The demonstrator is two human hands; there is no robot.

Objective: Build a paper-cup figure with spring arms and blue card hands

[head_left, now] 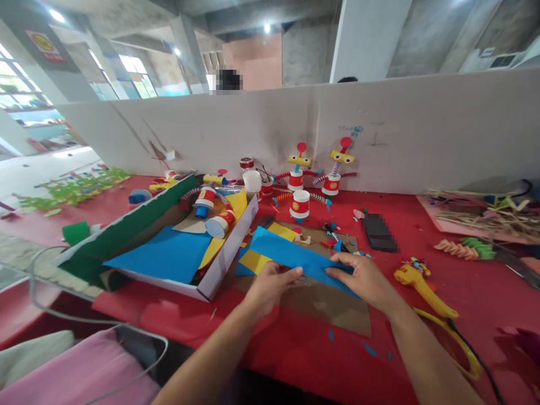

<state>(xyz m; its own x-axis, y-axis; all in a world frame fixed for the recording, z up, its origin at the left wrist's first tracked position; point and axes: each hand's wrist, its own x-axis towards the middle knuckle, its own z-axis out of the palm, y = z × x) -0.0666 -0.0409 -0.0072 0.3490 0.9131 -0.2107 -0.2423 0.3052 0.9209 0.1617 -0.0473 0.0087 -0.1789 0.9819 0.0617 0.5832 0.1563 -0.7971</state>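
A strip of blue paper (pixel 301 254) is held in both hands above a brown cardboard mat (pixel 333 309). My left hand (pixel 272 284) pinches its near edge between thumb and fingers. Farther right, my right hand (pixel 358 278) grips the strip close to its right end, thumb and fingers closed on it. Yellow paper (pixel 255 262) lies beside my left hand, partly under the blue strip. Beyond the strip stands a paper-cup figure (pixel 300 205) with coiled paper arms. Small blue and red scraps lie near my right hand.
On the left, an open box (pixel 230 253) holds blue sheets and cup figures. Two finished-looking cup figures with heads stand against the white partition (pixel 211 129). A yellow glue gun (pixel 426 289) with its cable and a black phone-like object (pixel 378 232) lie on the right.
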